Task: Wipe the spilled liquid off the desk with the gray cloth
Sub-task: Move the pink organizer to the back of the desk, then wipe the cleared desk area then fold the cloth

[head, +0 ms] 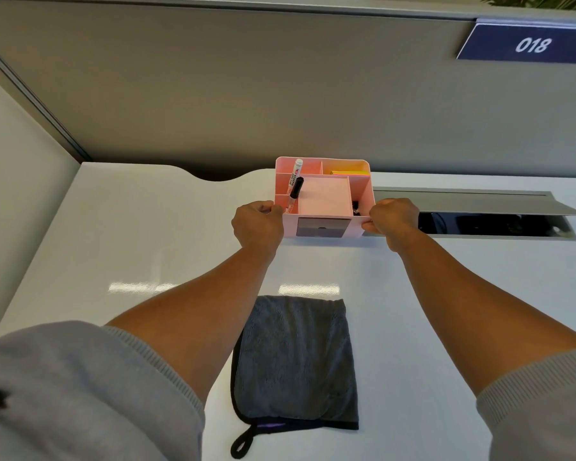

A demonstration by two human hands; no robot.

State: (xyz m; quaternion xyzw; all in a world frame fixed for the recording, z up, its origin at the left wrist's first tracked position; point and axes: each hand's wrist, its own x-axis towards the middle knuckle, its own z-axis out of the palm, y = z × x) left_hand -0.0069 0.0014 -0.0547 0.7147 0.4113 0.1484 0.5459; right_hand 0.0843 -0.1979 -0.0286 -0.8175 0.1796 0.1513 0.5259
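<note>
Left hand [258, 224] and right hand [393, 222] gripping pink plastic desk organizer [325, 197] sides, far counter [147, 234]; folded gray cloth [296, 364] lying near.

A: Where's the organiser [325, 197]?

B: Far back on the bench [140, 234], right up near the partition [246, 94]. Left hand [258, 224] grips its left wall, right hand [393, 221] its right front corner.

A: And inside?

B: Marker [295, 184] stands tilted in a left compartment, a pad of notes [350, 173] in the back right one, a drawer [323, 226] set in the front.

A: The cloth [296, 361]?

B: Flat at the near edge, between the two forearms, well apart from the organiser. Cable tray [479, 224] is sunk into the bench just right of the organiser, lid up. Number plate [529, 44] hangs on the partition, upper right.
</note>
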